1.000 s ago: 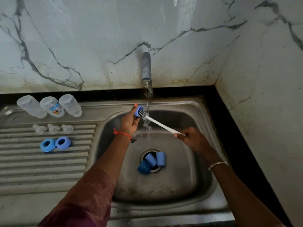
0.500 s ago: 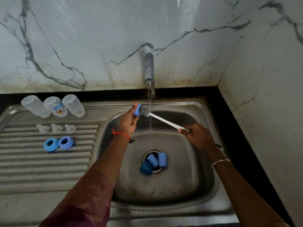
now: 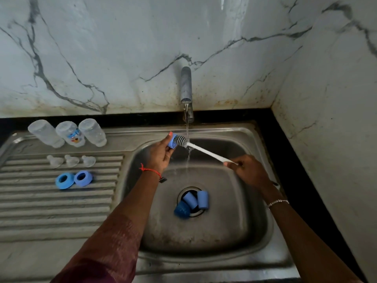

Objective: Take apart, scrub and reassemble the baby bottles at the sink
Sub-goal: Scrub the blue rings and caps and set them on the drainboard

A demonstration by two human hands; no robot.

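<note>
Step in hand, as I read it: scrubbing the 3rd collar. Your left grip [image 3: 161,154] pinches the blue ring [image 3: 172,141] between thumb and fingertips, above the back-left corner of the sink basin [image 3: 234,231] and just beside the water stream [image 3: 187,156] from the tap [image 3: 186,86]. Your right grip [image 3: 248,170] is closed round the far end of the brush [image 3: 210,153], and the bristle head [image 3: 182,140] is pushed into the ring's opening. Suggest choking up on the handle, since a hold that far back probably gives poor control. Turn the ring against the bristles so the inner thread is covered all round, and bring it under the stream to flush. Wet plastic in a light pinch may slip. Containers: the basin holds 3 blue caps [image 3: 191,203] lying over the drain, which may slow draining. On the draining board [image 3: 40,211], 3 clear bottles [image 3: 68,133] stand mouth-down and look empty. In front of them lie 3 clear teats [image 3: 71,160], then 2 more blue rings [image 3: 73,179] touching each other.
</note>
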